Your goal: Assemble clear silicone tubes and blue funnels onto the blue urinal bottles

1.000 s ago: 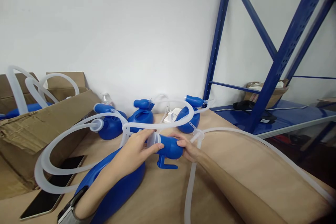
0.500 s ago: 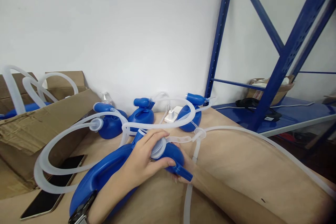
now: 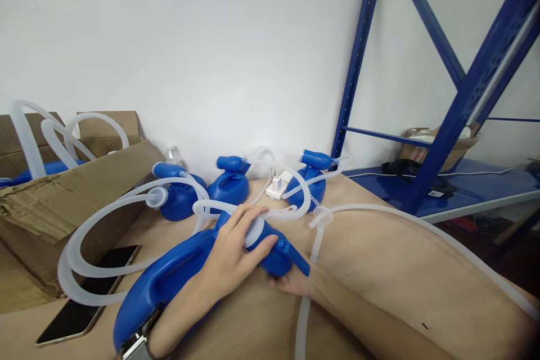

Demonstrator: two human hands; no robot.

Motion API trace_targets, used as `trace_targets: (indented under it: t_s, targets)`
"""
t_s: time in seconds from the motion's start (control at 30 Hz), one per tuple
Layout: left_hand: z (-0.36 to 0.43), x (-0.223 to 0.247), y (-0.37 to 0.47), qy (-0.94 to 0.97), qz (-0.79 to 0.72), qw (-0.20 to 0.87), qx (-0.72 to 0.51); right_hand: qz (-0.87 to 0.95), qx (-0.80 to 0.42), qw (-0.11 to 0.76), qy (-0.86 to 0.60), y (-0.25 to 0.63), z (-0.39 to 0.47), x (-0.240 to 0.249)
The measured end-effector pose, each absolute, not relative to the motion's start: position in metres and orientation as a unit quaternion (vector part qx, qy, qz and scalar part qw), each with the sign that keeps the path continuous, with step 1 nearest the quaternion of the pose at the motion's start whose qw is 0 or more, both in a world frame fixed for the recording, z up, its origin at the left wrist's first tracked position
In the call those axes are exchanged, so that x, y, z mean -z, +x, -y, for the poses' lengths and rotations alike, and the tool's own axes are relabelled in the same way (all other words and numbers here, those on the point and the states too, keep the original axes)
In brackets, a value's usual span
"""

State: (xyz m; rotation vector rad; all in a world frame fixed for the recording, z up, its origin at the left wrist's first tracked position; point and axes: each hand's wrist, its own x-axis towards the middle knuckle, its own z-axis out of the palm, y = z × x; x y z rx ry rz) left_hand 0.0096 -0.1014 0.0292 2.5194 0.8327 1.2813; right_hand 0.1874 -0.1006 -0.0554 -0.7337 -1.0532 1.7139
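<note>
My left hand (image 3: pixel 230 253) is closed over a blue urinal funnel (image 3: pixel 274 259), its thumb on the near side. A frosted ring (image 3: pixel 254 232) at the funnel's mouth shows by the fingers, and a narrow blue spout points down to the right. From below, my right hand (image 3: pixel 295 281) grips the funnel, its fingers partly hidden. Beneath my left forearm lies a large blue urinal bottle (image 3: pixel 158 278) on its side, its neck close to the left hand. Just right of the funnel, a clear tube with a round cap (image 3: pixel 323 215) lies on the table.
Three blue urinal bottles (image 3: pixel 230 187) with coiled frosted tubes (image 3: pixel 73 261) stand along the wall. A phone (image 3: pixel 80 309) lies at left beside an open cardboard box (image 3: pixel 84 185). A white charger (image 3: pixel 276 184) sits at the back. Blue shelving (image 3: pixel 442 118) stands at right.
The funnel has turned in my hands, and its spout has swung upward a little. My right hand has shifted lower around it. A frosted strap above the funnel is now less visible.
</note>
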Motion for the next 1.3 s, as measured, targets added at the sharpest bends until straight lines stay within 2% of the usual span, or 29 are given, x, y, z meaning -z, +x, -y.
trace_targets:
  t_s: [0.17,0.3,0.5,0.73,0.87,1.03,1.13,1.3]
  targets:
    - [0.096,-0.029,0.008,0.825,-0.355,-0.018,-0.439,0.425,-0.651,0.557,-0.290,0.191,0.093,0.044]
    - [0.102,-0.033,0.009,0.806,-0.380,-0.073,-0.448,0.507,-0.606,0.554,-0.264,0.189,0.104,0.037]
    - [0.111,-0.034,0.015,0.810,-0.352,0.007,-0.469,0.541,-0.513,0.586,-0.317,0.175,0.118,0.039]
    - [0.122,-0.036,0.020,0.830,-0.183,0.130,-0.510,0.435,-0.599,0.592,-0.319,0.181,0.109,0.066]
    - [0.119,-0.042,0.017,0.841,-0.190,0.133,-0.489,0.470,-0.557,0.586,-0.355,0.188,0.105,0.061]
    - [0.107,-0.052,0.002,0.899,-0.216,0.138,-0.354,0.580,-0.492,0.558,-0.332,0.190,0.104,0.036]
    - [0.105,-0.057,-0.004,0.918,-0.211,0.108,-0.317,0.595,-0.503,0.554,-0.293,0.191,0.107,0.030]
    - [0.108,-0.063,-0.009,0.922,-0.214,0.051,-0.320,0.511,-0.574,0.593,-0.242,0.192,0.105,0.032]
